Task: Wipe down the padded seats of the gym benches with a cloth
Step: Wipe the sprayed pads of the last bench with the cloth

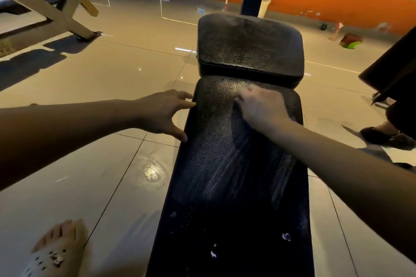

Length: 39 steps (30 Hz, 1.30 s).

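The bench's long pad [225,175] runs lengthwise straight away from you, its near end cut off by the bottom edge. It meets a short pad [247,47] at the far end: two pads in all. Your left hand [162,111] sits at the long pad's left edge, its fingers [186,104] straight and spread, tips touching the side. Your right hand [262,105] lies on the padded surface near the far end. It is blurred, so you cannot tell how its fingers lie, and any cloth beneath is hidden. Pale streaks [247,164] slant across the pad. One sandalled foot [56,247] stands lower left; one dark shoe [387,137] shows at right.
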Each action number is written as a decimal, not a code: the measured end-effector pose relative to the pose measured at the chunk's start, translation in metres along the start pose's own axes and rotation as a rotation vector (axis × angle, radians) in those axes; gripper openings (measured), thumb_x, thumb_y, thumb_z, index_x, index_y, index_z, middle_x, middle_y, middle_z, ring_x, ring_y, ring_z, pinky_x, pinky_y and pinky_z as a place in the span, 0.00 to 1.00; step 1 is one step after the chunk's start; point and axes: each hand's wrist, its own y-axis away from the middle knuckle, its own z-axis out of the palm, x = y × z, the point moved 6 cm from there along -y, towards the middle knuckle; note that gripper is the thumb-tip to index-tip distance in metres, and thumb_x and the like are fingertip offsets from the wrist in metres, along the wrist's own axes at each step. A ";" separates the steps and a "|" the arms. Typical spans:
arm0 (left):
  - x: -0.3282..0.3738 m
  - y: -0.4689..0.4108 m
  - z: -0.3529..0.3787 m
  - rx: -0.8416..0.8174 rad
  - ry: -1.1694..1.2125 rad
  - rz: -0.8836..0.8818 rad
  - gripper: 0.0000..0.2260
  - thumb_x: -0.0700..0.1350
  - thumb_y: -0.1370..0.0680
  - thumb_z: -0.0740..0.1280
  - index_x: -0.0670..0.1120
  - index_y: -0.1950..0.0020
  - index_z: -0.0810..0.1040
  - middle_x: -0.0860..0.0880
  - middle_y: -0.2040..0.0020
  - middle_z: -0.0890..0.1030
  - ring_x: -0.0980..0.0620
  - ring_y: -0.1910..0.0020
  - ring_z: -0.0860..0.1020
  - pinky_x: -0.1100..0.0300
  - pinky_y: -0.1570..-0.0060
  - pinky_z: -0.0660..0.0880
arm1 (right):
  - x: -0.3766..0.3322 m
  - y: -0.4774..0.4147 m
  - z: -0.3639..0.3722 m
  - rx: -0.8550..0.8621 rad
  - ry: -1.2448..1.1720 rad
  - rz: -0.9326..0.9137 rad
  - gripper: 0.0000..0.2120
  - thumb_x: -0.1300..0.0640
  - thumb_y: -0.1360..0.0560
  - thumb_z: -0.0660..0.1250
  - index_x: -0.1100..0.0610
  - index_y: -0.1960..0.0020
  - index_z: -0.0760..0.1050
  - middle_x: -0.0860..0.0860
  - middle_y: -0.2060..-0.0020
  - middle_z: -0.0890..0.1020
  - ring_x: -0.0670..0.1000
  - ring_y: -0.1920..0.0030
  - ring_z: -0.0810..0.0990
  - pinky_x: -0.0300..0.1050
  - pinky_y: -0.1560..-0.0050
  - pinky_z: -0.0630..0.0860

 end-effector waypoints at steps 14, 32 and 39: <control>0.015 -0.006 0.014 -0.032 -0.291 -0.040 0.56 0.72 0.31 0.70 0.49 0.17 0.43 0.48 0.16 0.42 0.47 0.18 0.46 0.46 0.22 0.44 | -0.020 0.064 -0.003 0.057 -0.082 -0.191 0.05 0.54 0.22 0.69 0.56 0.51 0.77 0.55 0.61 0.78 0.59 0.66 0.81 0.46 0.72 0.70; 0.055 -0.018 0.003 -0.207 -0.504 -0.089 0.58 0.70 0.34 0.73 0.41 0.18 0.50 0.38 0.19 0.51 0.40 0.20 0.54 0.44 0.21 0.51 | 0.035 0.077 -0.004 0.101 -0.035 -0.101 0.09 0.52 0.18 0.61 0.56 0.50 0.76 0.55 0.60 0.80 0.60 0.65 0.81 0.47 0.69 0.74; 0.057 -0.013 0.000 -0.203 -0.463 -0.106 0.58 0.70 0.32 0.73 0.42 0.18 0.46 0.39 0.17 0.47 0.42 0.19 0.52 0.50 0.22 0.54 | 0.026 0.080 -0.001 0.098 -0.056 -0.016 0.06 0.56 0.23 0.71 0.57 0.52 0.75 0.54 0.62 0.77 0.58 0.68 0.79 0.46 0.71 0.70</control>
